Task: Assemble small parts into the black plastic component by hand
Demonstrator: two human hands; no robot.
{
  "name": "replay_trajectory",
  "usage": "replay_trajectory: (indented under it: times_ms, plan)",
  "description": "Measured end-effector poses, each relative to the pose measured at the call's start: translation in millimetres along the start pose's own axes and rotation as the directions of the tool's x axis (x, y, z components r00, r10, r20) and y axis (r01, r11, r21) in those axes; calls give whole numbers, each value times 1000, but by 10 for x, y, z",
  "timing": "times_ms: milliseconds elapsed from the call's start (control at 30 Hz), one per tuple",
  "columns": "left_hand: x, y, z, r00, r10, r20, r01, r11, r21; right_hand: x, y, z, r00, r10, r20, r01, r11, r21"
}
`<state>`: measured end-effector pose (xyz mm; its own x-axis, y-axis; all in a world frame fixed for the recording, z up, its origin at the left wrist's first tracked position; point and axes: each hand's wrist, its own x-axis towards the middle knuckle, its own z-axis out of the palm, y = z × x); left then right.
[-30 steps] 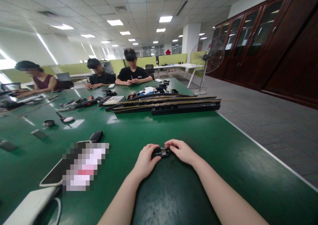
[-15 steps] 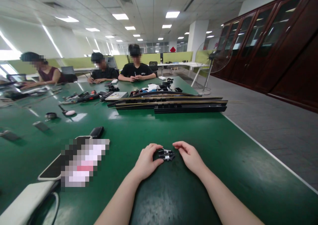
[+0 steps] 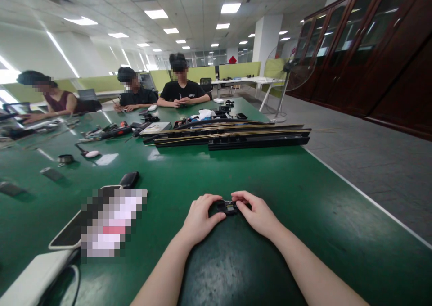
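Observation:
A small black part with silvery and grey pieces on it [image 3: 231,208] is low over or on the green table [image 3: 189,171], just in front of me. My left hand [image 3: 201,216] grips its left end, thumb at the near side and fingers at the far side. At the right end, the thumb and fingertips of my right hand [image 3: 254,209] close on its edge. Fingertips partly cover the part, and I cannot make out its exact kind.
Long black rails [image 3: 259,142] with thin brass-coloured rods lie across the table ahead. A phone-like device [image 3: 86,222] and a white box [image 3: 37,274] with a cable are on the left. Tools [image 3: 118,131] lie further back, where several people sit. A fan [image 3: 286,67] stands right.
My right hand has moved left and now touches the black part's right end, which it stood apart from before. The part looks turned slightly. My view has shifted a little.

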<state>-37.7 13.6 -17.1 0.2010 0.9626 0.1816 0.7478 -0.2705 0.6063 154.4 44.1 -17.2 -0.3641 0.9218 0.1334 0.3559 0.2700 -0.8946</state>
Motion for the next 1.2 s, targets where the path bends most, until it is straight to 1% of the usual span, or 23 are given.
replay_trajectory:
  times_ms: [200, 400, 567, 767, 1200]
  plan:
    - [-9, 0, 11, 1000, -11, 4, 10, 1000, 16, -9, -73, -21, 1000, -18, 13, 19, 997, -68]
    - [-9, -4, 13, 1000, -5, 12, 4, 999, 33, -23, -81, -18, 991, -122, 51, 127, 985, -113]
    - [-20, -22, 13, 1000, 21, 13, -21, 1000, 17, -44, -41, 0, 984, -154, 90, 168, 969, -181]
    - [-23, -28, 15, 999, 54, 0, -54, 999, -5, -43, -49, -2, 982, -165, 91, 180, 966, -185]
    - [-13, -25, 13, 999, 42, 2, -42, 999, -18, -39, -76, -27, 982, -143, 122, 165, 967, -195]
